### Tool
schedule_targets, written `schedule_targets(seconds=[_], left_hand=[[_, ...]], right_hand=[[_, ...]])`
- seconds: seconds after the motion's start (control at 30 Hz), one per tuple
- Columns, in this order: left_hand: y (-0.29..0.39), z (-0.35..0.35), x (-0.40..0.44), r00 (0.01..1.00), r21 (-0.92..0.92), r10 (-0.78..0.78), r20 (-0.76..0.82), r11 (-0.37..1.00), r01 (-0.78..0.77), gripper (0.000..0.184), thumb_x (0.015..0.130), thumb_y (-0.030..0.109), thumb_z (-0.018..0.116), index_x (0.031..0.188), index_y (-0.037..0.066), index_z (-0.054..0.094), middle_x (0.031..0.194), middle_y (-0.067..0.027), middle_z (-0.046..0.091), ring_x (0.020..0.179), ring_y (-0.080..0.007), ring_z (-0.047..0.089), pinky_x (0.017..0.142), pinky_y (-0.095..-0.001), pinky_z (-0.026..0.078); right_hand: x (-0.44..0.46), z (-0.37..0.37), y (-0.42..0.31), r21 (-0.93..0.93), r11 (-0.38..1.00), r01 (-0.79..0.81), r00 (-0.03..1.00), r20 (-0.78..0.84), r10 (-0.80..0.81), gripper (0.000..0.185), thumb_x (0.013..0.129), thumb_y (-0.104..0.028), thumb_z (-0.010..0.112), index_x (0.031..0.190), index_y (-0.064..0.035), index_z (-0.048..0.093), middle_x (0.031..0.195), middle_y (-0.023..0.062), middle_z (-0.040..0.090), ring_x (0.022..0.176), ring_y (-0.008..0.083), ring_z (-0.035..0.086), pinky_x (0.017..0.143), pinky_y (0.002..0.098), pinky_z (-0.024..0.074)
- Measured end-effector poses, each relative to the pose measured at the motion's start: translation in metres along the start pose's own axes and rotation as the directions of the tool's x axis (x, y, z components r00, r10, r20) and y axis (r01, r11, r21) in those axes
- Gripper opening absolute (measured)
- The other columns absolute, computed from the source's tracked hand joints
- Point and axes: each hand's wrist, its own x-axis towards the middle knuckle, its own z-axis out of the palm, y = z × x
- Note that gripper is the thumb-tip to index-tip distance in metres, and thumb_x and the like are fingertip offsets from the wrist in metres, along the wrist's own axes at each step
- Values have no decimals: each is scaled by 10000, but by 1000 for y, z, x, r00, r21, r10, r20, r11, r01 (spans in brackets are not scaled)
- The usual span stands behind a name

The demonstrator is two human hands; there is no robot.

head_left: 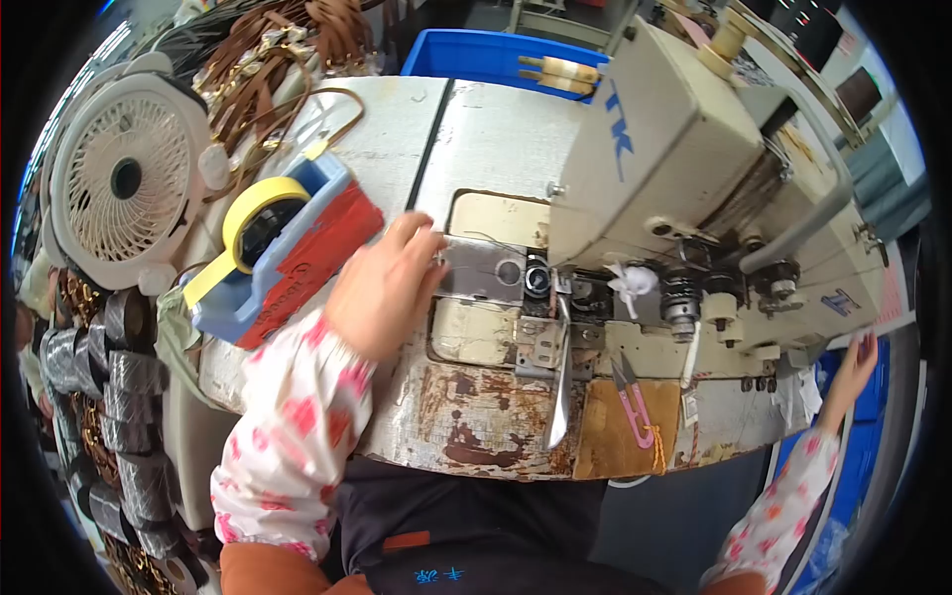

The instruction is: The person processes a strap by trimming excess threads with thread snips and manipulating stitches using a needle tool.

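Note:
My left hand hovers over the left part of the sewing machine bed, its fingers loosely bent and apart. Nothing shows in it. Just beyond its fingertips is the metal needle plate. The sewing machine stands to the right, with a presser foot area and a curved metal guide in front. Far to the right, my right hand is raised beside the machine's end, near blue bins. Its fingers look stretched out, and I see nothing held.
A blue tape dispenser with yellow tape stands left of my left hand. Pink-handled thread snips lie on a brown pad. A fan, brown straps and wrapped rolls crowd the left. Behind is a blue bin.

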Motion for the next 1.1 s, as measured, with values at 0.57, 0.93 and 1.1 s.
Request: schedule_targets(seconds=[0.57, 0.93, 1.1], left_hand=[[4, -33, -142, 925, -95, -316, -212, 948, 302, 133, 668, 103, 632, 780, 62, 575, 832, -73, 543, 749, -247, 505, 667, -334, 374], [10, -20, -138, 968, -60, -226, -105, 973, 221, 128, 659, 78, 632, 743, 46, 541, 753, -86, 529, 655, -237, 520, 595, -318, 402], [14, -36, -163, 940, -318, -337, 50, 887, 335, 80, 698, 10, 594, 750, 12, 534, 635, -95, 559, 567, -219, 567, 522, -265, 434]], right_hand=[[-151, 56, -204, -59, 888, 456, 698, 643, -316, 228, 738, -129, 583, 887, 28, 513, 851, 167, 523, 771, 324, 509, 667, 369, 404], [-190, 40, -210, 56, 920, 388, 689, 645, -330, 164, 705, -64, 595, 823, 21, 520, 794, 148, 518, 700, 317, 512, 631, 349, 414], [-213, 22, -281, 405, 902, 148, 495, 760, -422, 238, 646, -91, 658, 836, 0, 548, 809, 129, 566, 720, 274, 550, 642, 328, 450]])
